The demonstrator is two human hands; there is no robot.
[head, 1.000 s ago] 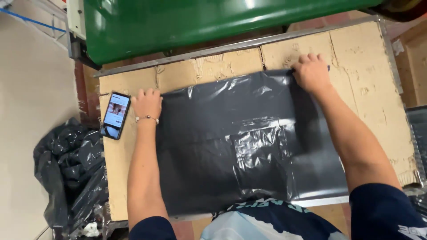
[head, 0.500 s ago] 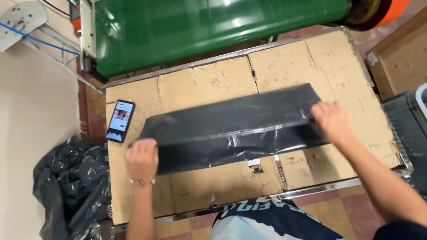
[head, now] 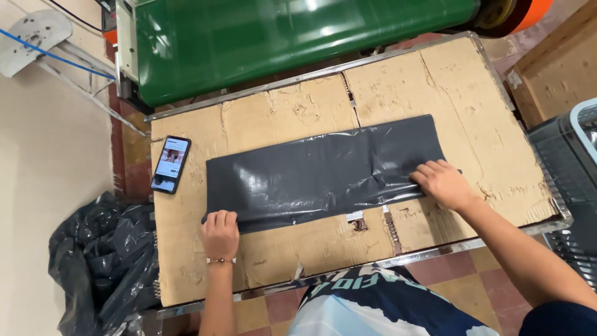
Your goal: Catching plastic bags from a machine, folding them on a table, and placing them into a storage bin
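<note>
One dark grey plastic bag [head: 323, 174], now lying as a long folded band across the middle of the cardboard-covered desk [head: 398, 81]; a second ago it was spread out wide, reaching to the near edge, so the near half has been brought up and over, and the sheet is showing about half its former depth. Left hand [head: 219, 233] is pressing flat on the band's near left corner, fingers together, nothing held in its grip. Right hand [head: 440, 183] is lying palm down on the near right end, fingers spread over the fold, likewise flattening rather than pinching. Both hands have come in from the far corners to the near edge, which suggests the fold is being creased down. Smartphone [head: 170, 164], screen lit, is resting just beside the band's left end, apart from it. Green machine housing [head: 298, 37] is standing behind the desk. Heap of black plastic bags [head: 99, 261] is sitting on the floor to the left.
</note>
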